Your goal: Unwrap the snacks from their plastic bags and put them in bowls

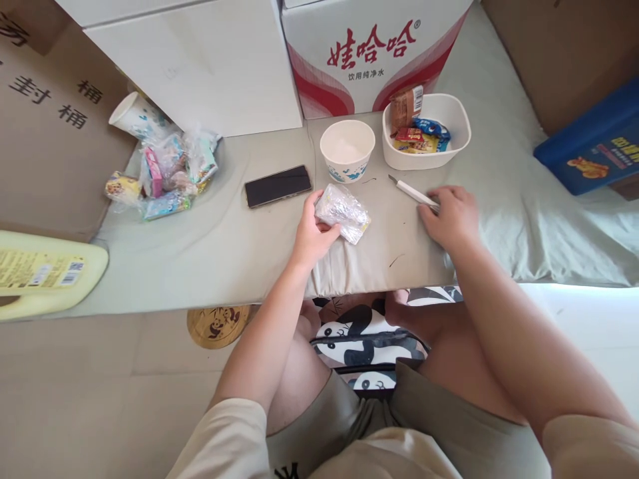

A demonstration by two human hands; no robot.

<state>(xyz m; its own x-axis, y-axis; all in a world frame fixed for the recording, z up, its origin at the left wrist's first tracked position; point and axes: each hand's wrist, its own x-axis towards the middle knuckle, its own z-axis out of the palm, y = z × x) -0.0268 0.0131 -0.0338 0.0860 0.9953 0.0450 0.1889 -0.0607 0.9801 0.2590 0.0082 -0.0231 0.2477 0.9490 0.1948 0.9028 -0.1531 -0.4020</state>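
My left hand (315,231) is closed around the left end of a small packet wrapped in clear, crinkled plastic (344,211), just above the cloth-covered surface. What lies inside the wrapping I cannot make out. On the right, my right hand (453,214) has its fingers on the handle end of a white craft knife (412,193), whose tip points up and left. Behind the packet stands a paper bowl (348,159) with a blue pattern. A white plastic tub (424,159) holding several snack packets (412,130) is beyond the knife.
A dark phone (278,186) lies left of the packet. Further left are a pile of wrapped items (167,169) and a tipped paper cup (140,116). Cartons (339,93) line the back. A yellow jug (50,273) and a blue box (594,143) flank the surface.
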